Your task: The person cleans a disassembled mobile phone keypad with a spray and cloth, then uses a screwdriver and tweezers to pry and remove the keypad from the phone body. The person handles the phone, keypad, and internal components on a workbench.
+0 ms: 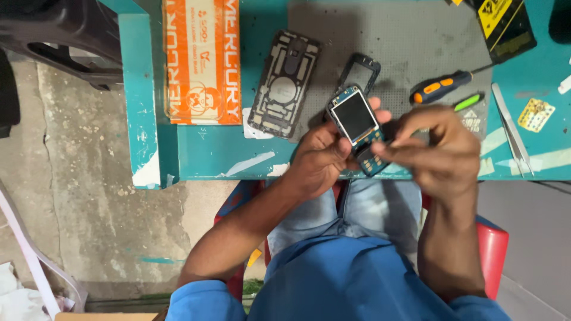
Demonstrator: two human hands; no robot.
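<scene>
My left hand [321,156] grips a small phone circuit board [357,126] with its screen still attached, holding it by the left edge above the near edge of the table. My right hand [439,150] pinches the lower right end of the same board with fingertips. Just behind the board on the grey work mat [416,47] lies a black phone frame [359,72]. A larger dark phone housing part [284,84] lies to the left of it.
On the teal table [202,160], an orange packet [202,59] lies at left. An orange-and-black screwdriver [441,87], a small green tool [468,101], tweezers [510,134], a yellow card [536,114] and a black-yellow packet [504,25] lie at right. I sit on a red stool [492,249].
</scene>
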